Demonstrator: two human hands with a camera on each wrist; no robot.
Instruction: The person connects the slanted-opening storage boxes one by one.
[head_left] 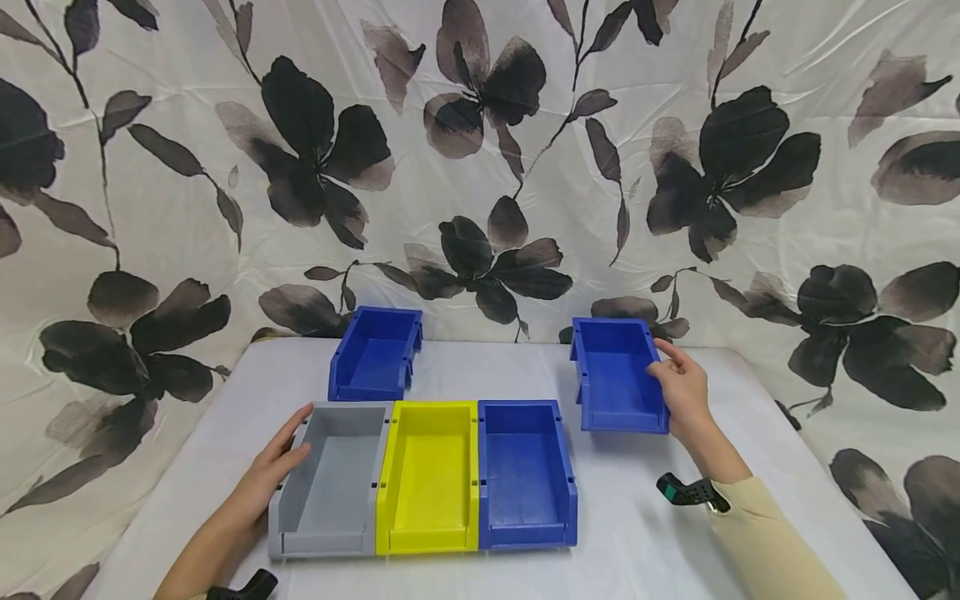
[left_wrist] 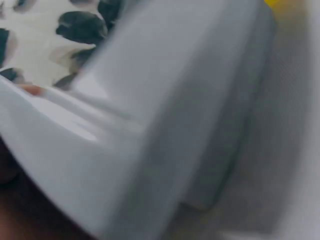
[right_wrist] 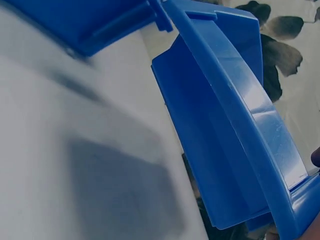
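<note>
My right hand (head_left: 684,392) grips a blue storage bin (head_left: 617,375) by its right side wall, holding it above the table at the right. In the right wrist view, that blue bin (right_wrist: 215,120) is tilted, and its shadow falls on the tabletop. At the left, my left hand (head_left: 270,471) grips the left wall of a grey storage bin (head_left: 337,467); the left wrist view shows this grey bin (left_wrist: 165,100) close up and blurred. A yellow bin (head_left: 429,471) and another blue bin (head_left: 523,467) stand side by side with the grey one in a row, touching.
One more blue bin (head_left: 377,354) sits behind the row, near the back edge of the white table (head_left: 622,517). A flowered cloth (head_left: 480,167) hangs behind the table. Black bands (head_left: 692,492) are worn on both wrists.
</note>
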